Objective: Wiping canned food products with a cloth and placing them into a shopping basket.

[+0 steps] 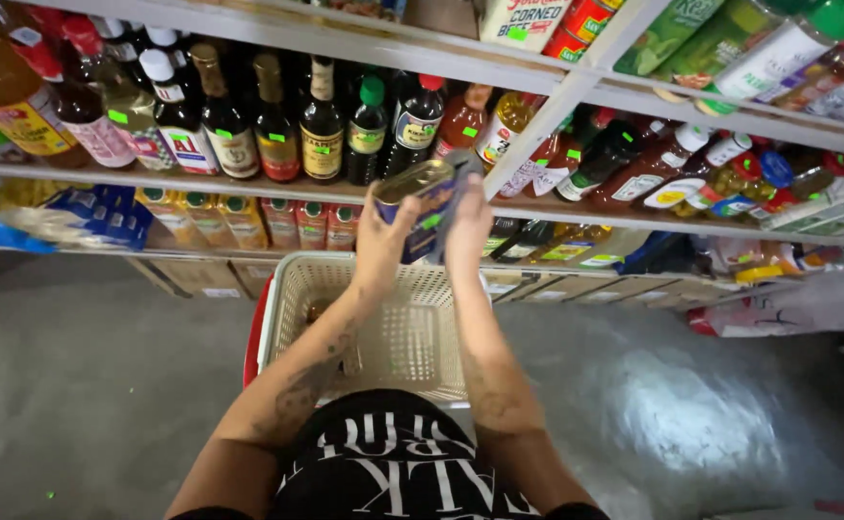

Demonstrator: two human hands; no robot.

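Both hands hold one can above the basket: the left hand wraps its fingers round it, the right hand presses its far side. The can is off the shelf beyond the fingertips, not yet in the basket below them.

Grey glossy concrete floor; white shelves crowded with bottles.

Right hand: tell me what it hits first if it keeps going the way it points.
Probably the dark sauce bottles on the lower shelf behind the can both hands hold; the right hand points up and forward toward them. Depth is unclear.
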